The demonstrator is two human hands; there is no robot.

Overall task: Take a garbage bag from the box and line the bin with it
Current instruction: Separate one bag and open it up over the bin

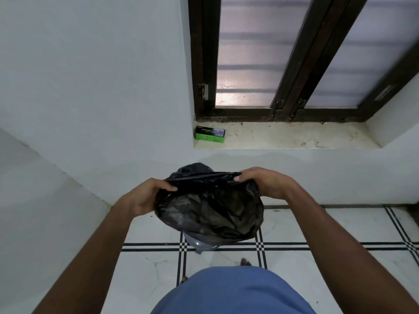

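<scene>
A: Where is the garbage bag (210,209) right now?

B: In the centre of the frame, held up between both hands. It is black and crumpled, its mouth pulled into a taut band across the top.

A: How are the fingers set?

B: The left hand (145,197) grips the left edge of the bag, thumb on top pressing the plastic against the curled fingers beneath. The right hand (264,182) pinches the right end of the band the same way, thumb tip on top and fingers wrapped under.

A: And the bin (203,245)?

B: Only a greyish sliver shows under the bag, lower centre, on the white tiled floor (306,227) with black line borders. The bag covers the rest, so I cannot tell whether it touches the rim.

A: The box (209,134)?

B: Green and black, lying at the left end of the window sill (294,137), above the hands and well apart from them.
</scene>
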